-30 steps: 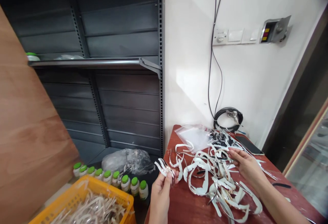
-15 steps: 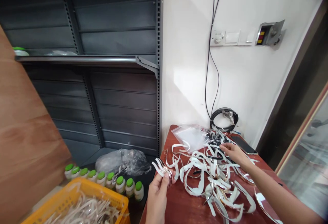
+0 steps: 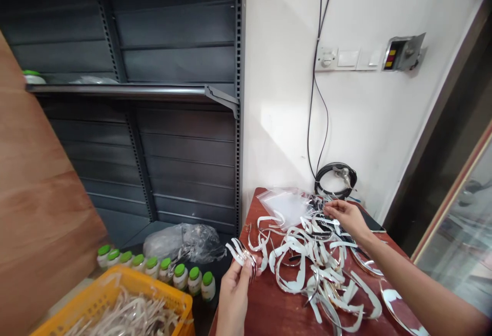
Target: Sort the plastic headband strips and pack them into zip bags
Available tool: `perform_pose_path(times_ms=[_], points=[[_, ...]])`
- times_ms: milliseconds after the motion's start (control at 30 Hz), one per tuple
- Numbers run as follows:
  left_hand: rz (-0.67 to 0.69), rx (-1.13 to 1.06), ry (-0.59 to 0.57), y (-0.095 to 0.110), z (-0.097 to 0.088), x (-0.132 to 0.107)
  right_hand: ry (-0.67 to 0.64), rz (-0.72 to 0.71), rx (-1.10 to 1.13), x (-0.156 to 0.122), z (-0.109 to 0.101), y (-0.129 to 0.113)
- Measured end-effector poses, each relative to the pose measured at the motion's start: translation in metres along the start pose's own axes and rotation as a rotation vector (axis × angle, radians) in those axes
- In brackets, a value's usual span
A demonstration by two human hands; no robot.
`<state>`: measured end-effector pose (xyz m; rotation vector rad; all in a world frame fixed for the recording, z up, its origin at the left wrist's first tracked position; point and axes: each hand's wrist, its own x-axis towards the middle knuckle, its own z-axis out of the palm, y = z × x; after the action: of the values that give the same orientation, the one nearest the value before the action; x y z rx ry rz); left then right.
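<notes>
A tangled heap of curved white strips (image 3: 315, 261) covers a reddish-brown table (image 3: 269, 310). My left hand (image 3: 236, 287) is closed on a small bunch of these strips (image 3: 242, 254) at the table's left edge, held upright. My right hand (image 3: 344, 215) reaches to the far side of the heap, its fingers pinching a strip near a clear plastic bag (image 3: 286, 205).
A yellow basket (image 3: 111, 300) holding more strips sits at lower left, behind it a row of green-capped bottles (image 3: 154, 267) and a crumpled plastic bag (image 3: 184, 241). A coiled black cable (image 3: 336, 177) and a phone (image 3: 371, 220) lie by the wall. Dark metal shelving (image 3: 134, 90) stands at left.
My right hand has moved from the middle of the heap toward its far side near the wall. My left hand keeps hold of its bunch, hardly moving.
</notes>
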<state>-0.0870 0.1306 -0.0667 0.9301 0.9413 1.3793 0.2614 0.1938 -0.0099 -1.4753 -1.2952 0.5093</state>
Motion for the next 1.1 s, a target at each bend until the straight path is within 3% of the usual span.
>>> perform_pose_path(times_ms=[167, 333, 467, 633, 767, 933, 1100], points=[[0.006, -0.023, -0.023, -0.003, -0.001, 0.001, -0.036, -0.030, 0.056, -0.012, -0.003, 0.006], [0.002, -0.019, 0.000, -0.004, -0.002, 0.001, -0.159, 0.017, -0.240, -0.020, -0.013, 0.031], [0.011, -0.009, 0.001, -0.003, -0.002, 0.002, -0.200, -0.035, -0.454, -0.023, -0.023, 0.043], [0.008, 0.004, -0.020, -0.006, -0.001, 0.004, -0.351, -0.132, -0.594, -0.035, -0.027, 0.050], [0.009, -0.003, -0.028, -0.007, 0.000, 0.004, -0.390, -0.173, -0.647, -0.039, -0.027, 0.052], [-0.006, -0.034, -0.026, -0.004, 0.001, 0.002, -0.287, -0.152, -0.509, -0.033, -0.035, 0.019], [-0.006, -0.084, -0.068, 0.001, 0.005, -0.002, -0.279, 0.062, 0.033, -0.048, -0.028, -0.041]])
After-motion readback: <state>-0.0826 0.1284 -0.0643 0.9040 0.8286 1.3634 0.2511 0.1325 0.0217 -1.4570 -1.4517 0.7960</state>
